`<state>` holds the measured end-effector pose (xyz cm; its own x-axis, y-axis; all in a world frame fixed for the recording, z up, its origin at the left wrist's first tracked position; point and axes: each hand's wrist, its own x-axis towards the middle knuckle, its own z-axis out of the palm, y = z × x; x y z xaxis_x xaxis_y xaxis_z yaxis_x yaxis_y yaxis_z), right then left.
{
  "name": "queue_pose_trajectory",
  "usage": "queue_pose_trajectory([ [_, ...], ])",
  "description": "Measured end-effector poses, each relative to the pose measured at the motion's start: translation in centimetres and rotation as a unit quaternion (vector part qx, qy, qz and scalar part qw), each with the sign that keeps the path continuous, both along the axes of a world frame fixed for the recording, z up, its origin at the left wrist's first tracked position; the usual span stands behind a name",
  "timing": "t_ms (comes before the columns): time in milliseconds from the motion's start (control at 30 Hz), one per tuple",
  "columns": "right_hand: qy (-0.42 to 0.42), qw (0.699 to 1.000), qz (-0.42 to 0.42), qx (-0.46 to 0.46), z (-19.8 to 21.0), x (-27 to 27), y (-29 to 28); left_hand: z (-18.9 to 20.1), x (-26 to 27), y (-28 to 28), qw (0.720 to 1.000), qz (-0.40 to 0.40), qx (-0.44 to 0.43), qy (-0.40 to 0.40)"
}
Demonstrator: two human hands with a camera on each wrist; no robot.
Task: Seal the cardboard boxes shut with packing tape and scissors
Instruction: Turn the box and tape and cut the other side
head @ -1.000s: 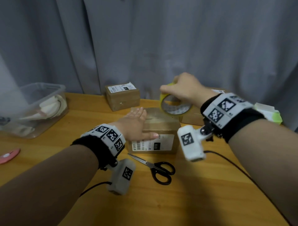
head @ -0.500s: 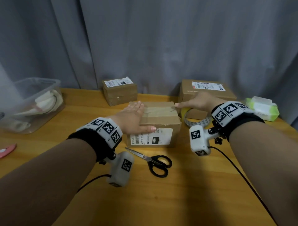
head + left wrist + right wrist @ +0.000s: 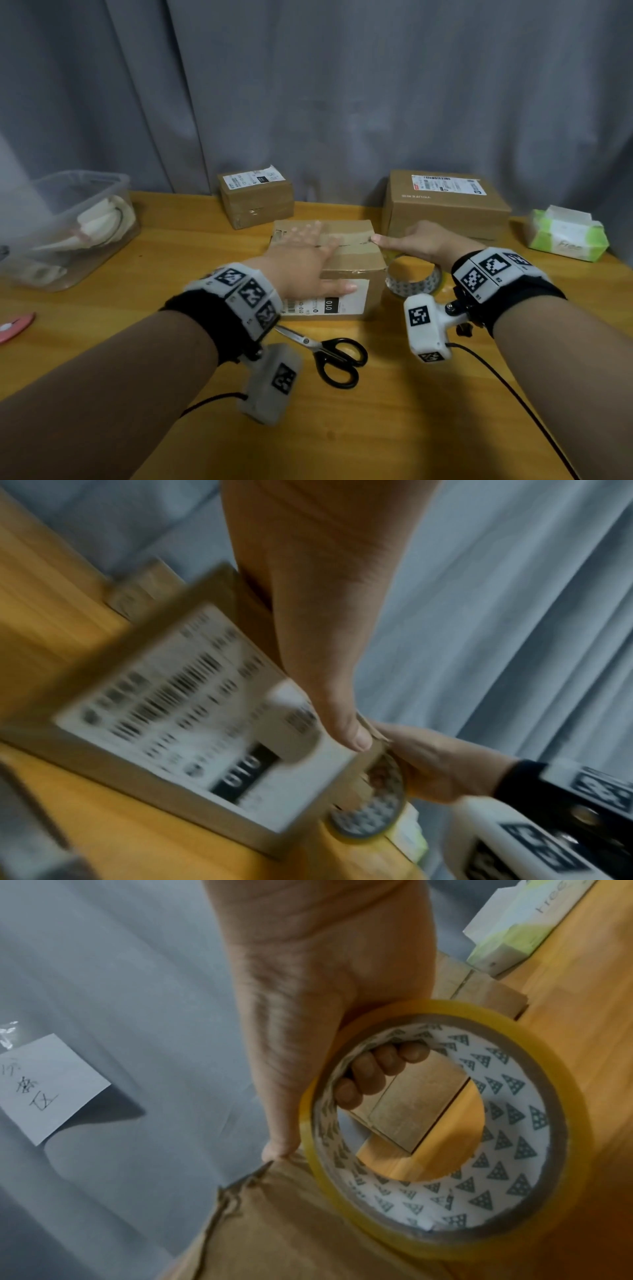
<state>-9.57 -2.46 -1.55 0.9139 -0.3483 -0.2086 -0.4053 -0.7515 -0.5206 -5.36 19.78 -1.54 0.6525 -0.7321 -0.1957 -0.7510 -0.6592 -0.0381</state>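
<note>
A small cardboard box [image 3: 356,260] with a white label on its front sits mid-table. My left hand [image 3: 305,255] lies flat on its top, fingers straight, thumb down the front edge. My right hand [image 3: 421,240] grips a roll of clear packing tape [image 3: 411,279] just right of the box, its index finger stretched onto the top right edge. In the right wrist view, fingers curl through the tape roll [image 3: 514,1112] beside the box [image 3: 291,1231]. Black-handled scissors [image 3: 330,353] lie in front of the box. The left wrist view is blurred.
Two more cardboard boxes stand at the back, a small one [image 3: 257,200] and a larger one [image 3: 445,205]. A green tissue pack [image 3: 567,236] is far right, a clear plastic tub [image 3: 68,222] far left, a pink object [image 3: 13,327] at the left edge. A grey curtain hangs behind.
My right hand has brought the tape roll down from above the box's far edge to its right side. The left hand has stayed flat on the box top.
</note>
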Motion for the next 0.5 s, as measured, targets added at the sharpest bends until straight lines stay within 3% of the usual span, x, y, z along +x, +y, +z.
queue_pose_trajectory([
  [100,-0.013,1.000,0.001,0.003,-0.1,0.0,0.0,0.1,-1.2,-3.0,0.998,-0.048,-0.029,0.041],
  [200,-0.014,1.000,0.002,-0.009,0.0,0.0,-0.3,0.2,-0.1,-1.6,0.997,-0.058,-0.023,0.047],
  [367,0.008,1.000,-0.012,-0.001,0.3,-0.1,0.1,0.7,2.0,5.1,1.000,0.007,0.023,0.010],
  [500,0.003,1.000,-0.003,0.002,0.4,-0.3,0.3,1.5,2.3,3.6,0.997,0.036,0.063,-0.001],
])
